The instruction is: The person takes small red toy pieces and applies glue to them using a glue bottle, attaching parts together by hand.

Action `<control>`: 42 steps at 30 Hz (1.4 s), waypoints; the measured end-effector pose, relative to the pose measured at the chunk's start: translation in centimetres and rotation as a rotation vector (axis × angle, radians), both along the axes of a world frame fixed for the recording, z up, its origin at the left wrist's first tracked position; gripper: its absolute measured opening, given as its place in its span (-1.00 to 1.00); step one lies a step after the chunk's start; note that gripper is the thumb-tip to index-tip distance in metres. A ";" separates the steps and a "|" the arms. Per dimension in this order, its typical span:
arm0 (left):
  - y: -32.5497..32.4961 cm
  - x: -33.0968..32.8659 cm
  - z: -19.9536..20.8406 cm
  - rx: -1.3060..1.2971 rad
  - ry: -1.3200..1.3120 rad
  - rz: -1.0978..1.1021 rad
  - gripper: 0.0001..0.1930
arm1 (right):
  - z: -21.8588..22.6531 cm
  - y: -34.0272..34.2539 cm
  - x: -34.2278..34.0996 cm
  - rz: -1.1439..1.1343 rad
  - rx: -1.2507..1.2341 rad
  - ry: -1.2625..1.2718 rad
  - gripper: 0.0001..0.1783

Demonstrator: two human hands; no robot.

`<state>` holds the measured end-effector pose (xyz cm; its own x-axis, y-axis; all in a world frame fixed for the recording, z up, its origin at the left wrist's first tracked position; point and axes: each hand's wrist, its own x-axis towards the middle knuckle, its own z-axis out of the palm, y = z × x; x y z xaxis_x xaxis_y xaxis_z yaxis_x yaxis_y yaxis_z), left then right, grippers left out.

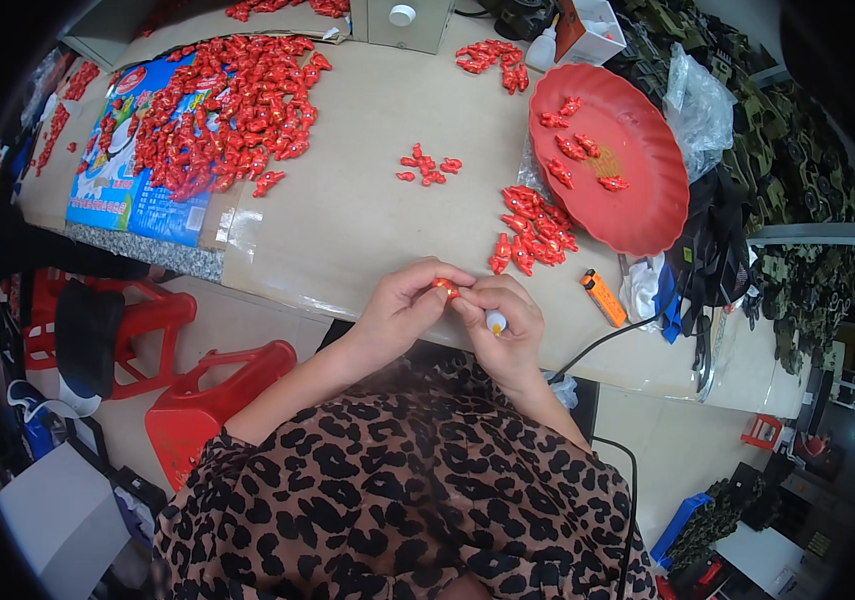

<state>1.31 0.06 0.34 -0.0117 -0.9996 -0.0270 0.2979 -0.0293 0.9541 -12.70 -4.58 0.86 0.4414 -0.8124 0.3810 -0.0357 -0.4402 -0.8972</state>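
Note:
Close to the table's near edge, my left hand [409, 303] is closed, pinching a small glossy red figurine [445, 288] with gold marks. My right hand [507, 325] meets it there, fingertips at the figurine's other side. Tucked in the curled fingers of that right hand is a small white tube or bottle [495, 321]; most of it is hidden by the palm. Just beyond the hands lies a pile of similar red figurines [537, 230]. A smaller group of red pieces [429, 166] sits further off on the table.
A red scalloped tray [647, 205] holds several figurines at the right. An orange lighter [603, 298] lies near it, beside a dark cable [597, 345]. A large figurine heap [237, 110] covers blue printed cardboard [167, 215] at the left. Red stools [212, 400] stand below.

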 end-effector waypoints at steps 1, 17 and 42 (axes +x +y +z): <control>0.0 0.0 0.0 0.002 0.010 0.002 -0.79 | -0.1 0.0 0.0 -0.004 -0.028 0.004 -0.90; 0.1 0.4 0.5 0.021 -0.014 -0.063 -0.76 | 0.1 0.0 0.1 -0.035 -0.108 0.023 -0.85; 0.1 0.2 0.3 -0.043 0.001 -0.025 -0.73 | -0.2 0.1 0.3 -0.032 -0.240 0.048 -0.78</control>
